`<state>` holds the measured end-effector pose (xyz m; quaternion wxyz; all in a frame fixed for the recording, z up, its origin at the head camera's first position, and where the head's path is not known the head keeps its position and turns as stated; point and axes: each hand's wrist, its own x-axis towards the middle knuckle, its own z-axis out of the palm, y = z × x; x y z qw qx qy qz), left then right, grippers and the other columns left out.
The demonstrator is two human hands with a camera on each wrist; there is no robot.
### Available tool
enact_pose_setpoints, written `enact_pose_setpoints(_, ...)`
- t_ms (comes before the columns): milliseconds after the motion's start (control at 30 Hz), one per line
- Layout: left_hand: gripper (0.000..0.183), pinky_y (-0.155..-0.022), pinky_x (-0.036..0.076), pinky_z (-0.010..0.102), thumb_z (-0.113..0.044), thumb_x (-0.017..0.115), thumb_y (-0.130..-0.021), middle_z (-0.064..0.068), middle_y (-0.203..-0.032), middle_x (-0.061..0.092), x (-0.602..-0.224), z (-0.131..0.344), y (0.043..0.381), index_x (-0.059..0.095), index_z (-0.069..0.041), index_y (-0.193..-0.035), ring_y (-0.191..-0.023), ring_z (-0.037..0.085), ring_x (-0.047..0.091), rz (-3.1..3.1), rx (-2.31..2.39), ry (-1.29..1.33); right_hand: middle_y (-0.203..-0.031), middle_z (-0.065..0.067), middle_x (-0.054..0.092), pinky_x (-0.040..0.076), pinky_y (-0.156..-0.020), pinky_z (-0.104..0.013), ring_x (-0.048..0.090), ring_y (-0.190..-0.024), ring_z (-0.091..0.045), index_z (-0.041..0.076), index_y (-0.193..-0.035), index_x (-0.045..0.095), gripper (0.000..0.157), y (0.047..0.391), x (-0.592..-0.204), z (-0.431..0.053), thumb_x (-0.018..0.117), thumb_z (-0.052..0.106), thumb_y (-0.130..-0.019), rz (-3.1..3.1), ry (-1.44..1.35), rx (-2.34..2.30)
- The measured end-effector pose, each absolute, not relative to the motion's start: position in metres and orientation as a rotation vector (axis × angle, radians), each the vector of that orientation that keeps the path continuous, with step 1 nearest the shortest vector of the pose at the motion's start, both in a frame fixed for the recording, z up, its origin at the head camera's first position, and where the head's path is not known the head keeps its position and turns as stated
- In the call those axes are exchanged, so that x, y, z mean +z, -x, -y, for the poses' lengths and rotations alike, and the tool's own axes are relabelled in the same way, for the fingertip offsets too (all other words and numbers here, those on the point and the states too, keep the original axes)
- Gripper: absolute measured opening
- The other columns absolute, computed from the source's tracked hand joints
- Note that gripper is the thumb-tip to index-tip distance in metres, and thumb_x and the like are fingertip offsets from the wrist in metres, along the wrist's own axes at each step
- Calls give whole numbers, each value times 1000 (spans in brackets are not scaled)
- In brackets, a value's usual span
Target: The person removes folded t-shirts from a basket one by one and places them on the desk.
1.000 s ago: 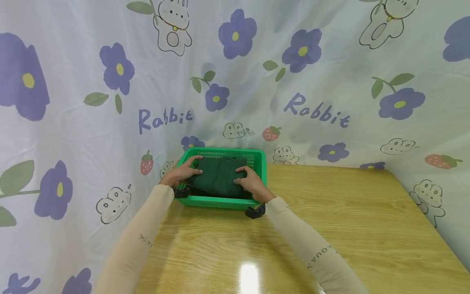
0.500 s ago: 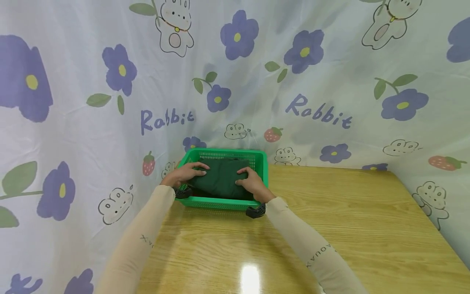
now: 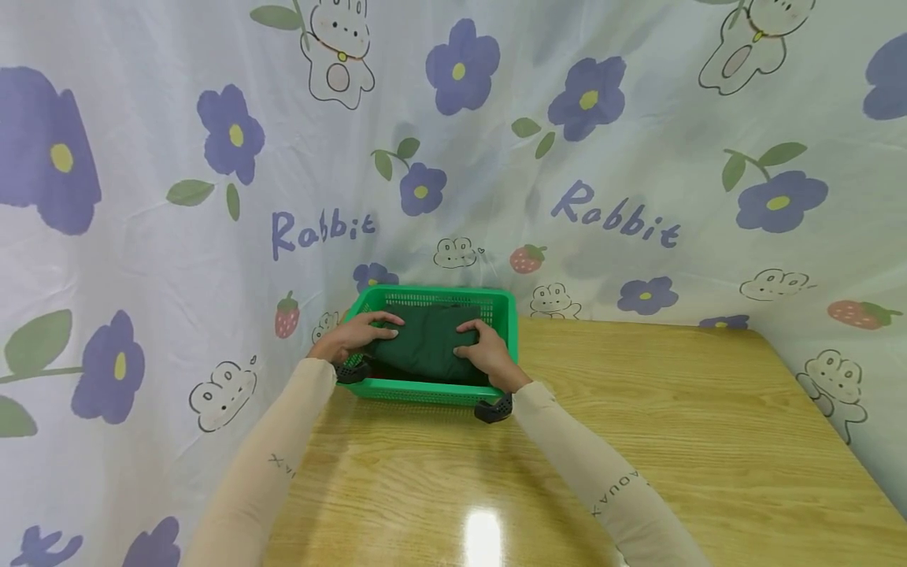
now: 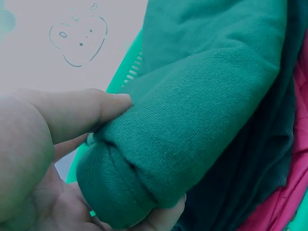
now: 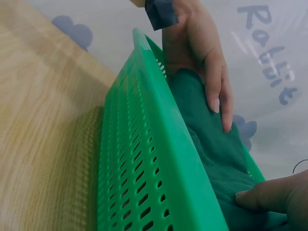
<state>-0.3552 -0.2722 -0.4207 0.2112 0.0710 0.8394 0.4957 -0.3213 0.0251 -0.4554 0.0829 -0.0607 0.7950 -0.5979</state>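
Observation:
A folded dark green garment [image 3: 423, 346] of thick, soft-looking cloth lies in the green plastic basket [image 3: 425, 387]. At its left end my left hand [image 3: 357, 334] grips it. In the left wrist view the thumb presses on top of the folded edge and the fingers curl beneath it. My right hand [image 3: 489, 354] holds the opposite end, thumb and fingers spread over the cloth. Under the garment, the left wrist view shows darker cloth [image 4: 257, 154] with a ribbed edge and pinkish-red cloth [image 4: 269, 209].
The basket stands on a wood-grain table [image 3: 638, 433], close to the patterned curtain [image 3: 460, 157] behind and at the left. Black perforated pieces sit at both wrists, the right one [image 3: 494, 409] near the basket's front rim. Table surface extends to the right and front.
During the first half second, my left hand's fingers shifted slightly right and down on the garment. The right hand keeps its place, and since then almost nothing has moved.

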Motion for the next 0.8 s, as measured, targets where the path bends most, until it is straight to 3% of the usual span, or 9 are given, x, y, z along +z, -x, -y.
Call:
enact_pose_setpoints(267, 42, -116, 30, 61, -24, 62, -106, 16, -167, 18, -420, 275, 350, 57, -12, -145, -150, 44, 24, -2356, 1413, -216, -145, -12, 50, 51, -95, -48, 47, -131, -33, 16, -128, 65, 34, 319, -452, -28, 75, 8, -96, -2420, 257, -1782)
enact_pose_setpoints(367, 41, -116, 29, 62, -23, 64, -105, 15, -168, 17, -417, 275, 348, 58, -12, -144, -150, 44, 23, -2357, 1431, -220, -140, -12, 52, 51, -91, -46, 49, -124, -32, 17, -127, 66, 34, 318, -449, -29, 75, 9, -95, -2446, 274, -1773)
enact_pose_setpoints(500, 42, -115, 31, 62, -24, 66, -104, 14, -169, 14, -416, 276, 345, 59, -12, -144, -149, 45, 24, -2367, 1440, -219, -136, -11, 54, 51, -87, -45, 50, -118, -31, 18, -126, 67, 34, 316, -447, -32, 77, 11, -94, -2467, 281, -1763)
enact_pose_setpoints(800, 43, -109, 36, 57, -28, 68, -102, 13, -169, 14, -413, 274, 342, 61, -15, -143, -146, 43, 29, -2396, 1426, -234, -149, -9, 49, 51, -94, -47, 46, -134, -34, 14, -127, 67, 36, 314, -441, -39, 77, 8, -94, -2434, 343, -1795)
